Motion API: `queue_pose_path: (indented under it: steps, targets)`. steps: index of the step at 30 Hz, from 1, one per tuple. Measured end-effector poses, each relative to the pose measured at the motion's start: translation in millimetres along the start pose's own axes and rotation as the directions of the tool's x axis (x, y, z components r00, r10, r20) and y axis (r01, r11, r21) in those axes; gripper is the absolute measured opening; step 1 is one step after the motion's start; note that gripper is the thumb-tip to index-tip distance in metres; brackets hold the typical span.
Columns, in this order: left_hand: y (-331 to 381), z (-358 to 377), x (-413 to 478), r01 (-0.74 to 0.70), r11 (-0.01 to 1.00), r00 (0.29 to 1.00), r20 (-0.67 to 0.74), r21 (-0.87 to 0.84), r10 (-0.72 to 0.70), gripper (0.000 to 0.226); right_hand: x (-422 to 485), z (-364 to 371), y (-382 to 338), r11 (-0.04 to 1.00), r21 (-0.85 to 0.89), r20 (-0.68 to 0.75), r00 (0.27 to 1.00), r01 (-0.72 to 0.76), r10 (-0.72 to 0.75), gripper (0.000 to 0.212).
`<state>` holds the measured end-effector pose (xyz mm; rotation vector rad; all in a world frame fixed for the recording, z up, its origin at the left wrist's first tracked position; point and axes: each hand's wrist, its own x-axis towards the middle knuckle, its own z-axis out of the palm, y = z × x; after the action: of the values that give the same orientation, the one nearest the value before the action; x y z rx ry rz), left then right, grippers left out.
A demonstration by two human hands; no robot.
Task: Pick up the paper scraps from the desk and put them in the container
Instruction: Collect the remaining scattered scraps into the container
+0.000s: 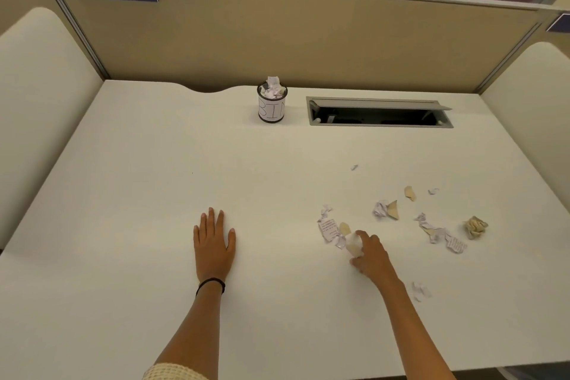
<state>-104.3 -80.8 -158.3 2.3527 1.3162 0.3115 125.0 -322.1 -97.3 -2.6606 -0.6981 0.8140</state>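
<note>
Torn and crumpled paper scraps point(328, 227) lie scattered over the right part of the white desk point(154, 179). Among them are a crumpled white and tan piece point(385, 209), a tan ball point(476, 227) and a strip of torn bits point(441, 233). My right hand point(371, 253) pinches a white crumpled scrap point(354, 244) at the near edge of the left cluster. My left hand point(213, 242) rests flat on the desk, fingers straight. The container point(271, 109), a small cup marked "BIN", stands at the back centre with paper sticking out of its top.
An open cable hatch point(379, 116) is set into the desk right of the container. One small scrap point(420, 290) lies near my right forearm, another tiny one point(354, 167) farther back. Tan partition walls enclose the desk at the back and sides.
</note>
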Motion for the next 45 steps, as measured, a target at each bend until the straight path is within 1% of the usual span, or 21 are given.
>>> queue_pose_path:
  steps: [3,7,11,13,15,17,19,21,26,31,33,35,38,39,41,43,45]
  targets:
    - [-0.2,-1.9,-2.6,-0.008,1.0,1.0,0.005,0.006,0.008,0.057,2.6,2.8,-10.6,0.988,0.157,-0.047,0.999,0.015,-0.008,0.053]
    - [3.2,-1.6,-9.1,-0.024,0.999,1.0,-0.002,0.024,0.024,0.072,13.0,3.1,-24.8,0.967,0.251,-0.119,0.993,0.052,-0.023,0.049]
    - [5.0,-2.0,-11.8,-0.019,0.999,1.0,0.015,0.04,0.019,0.073,24.7,-1.0,-34.5,0.917,0.39,-0.096,0.994,0.087,-0.054,0.052]
    - [5.5,-3.4,-11.2,-0.016,0.999,1.0,0.023,0.042,0.015,0.074,26.5,-4.7,-37.4,0.904,0.409,-0.106,0.99,0.125,-0.089,0.054]
    - [7.1,-4.6,-11.8,-0.014,0.999,1.0,0.022,0.036,0.014,0.073,27.6,-6.2,-38.7,0.923,0.347,-0.123,0.984,0.165,-0.129,0.06]
    - [7.7,-5.7,-12.4,-0.013,1.0,1.0,0.023,0.029,0.013,0.073,27.8,-5.5,-43.2,0.953,0.239,-0.088,0.982,0.184,-0.167,0.071]
    - [7.3,-6.1,-12.1,-0.013,0.999,0.999,0.035,0.032,0.012,0.074,27.8,-1.7,-51.5,0.975,0.158,-0.028,0.988,0.155,-0.153,0.082]
    - [7.0,-6.4,-11.3,-0.012,0.999,0.999,0.04,0.034,0.011,0.074,28.2,4.5,-61.6,0.988,0.108,0.009,0.994,0.108,-0.11,0.084]
    - [8.2,-9.2,-11.2,-0.011,0.999,0.999,0.039,0.039,0.009,0.073,32.6,15.4,-86.4,0.997,-0.048,0.049,0.997,0.058,-0.056,0.072]
    - [10.9,-11.4,-9.7,0.001,0.999,0.998,0.055,0.05,-0.004,0.072,33.0,24.5,-98.3,0.975,-0.2,0.046,0.995,0.099,-0.091,0.057]
    - [11.9,-10.9,-8.5,0.002,0.996,0.998,0.069,0.092,-0.008,0.072,29.7,32.1,-96.4,0.975,-0.186,0.0,0.992,0.121,-0.123,0.052]
    - [12.6,-10.3,-6.1,-0.009,0.99,0.996,0.084,0.14,-0.003,0.071,21.1,36.6,-93.5,0.986,-0.054,-0.025,0.986,0.161,-0.162,0.045]
    - [14.2,-11.3,-0.1,-0.041,0.984,0.995,0.098,0.171,0.025,0.079,10.6,42.9,-82.8,0.944,-0.027,-0.179,0.928,0.329,-0.328,0.035]
    - [14.5,-12.1,2.2,-0.051,0.984,0.995,0.095,0.17,0.035,0.083,8.2,44.3,-80.4,0.932,-0.01,-0.191,0.914,0.363,-0.359,0.036]
    - [16.7,-13.4,6.9,-0.057,0.984,0.995,0.096,0.167,0.042,0.087,7.9,44.8,-78.0,0.914,-0.037,-0.185,0.896,0.404,-0.403,0.038]
    - [18.9,-14.0,10.0,-0.056,0.986,0.994,0.104,0.159,0.04,0.087,7.9,43.6,-78.4,0.908,-0.071,-0.151,0.896,0.412,-0.418,0.032]
    - [21.0,-14.3,13.1,-0.052,0.988,0.994,0.108,0.148,0.036,0.086,8.4,38.3,-80.6,0.911,-0.042,-0.1,0.905,0.411,-0.413,0.03]
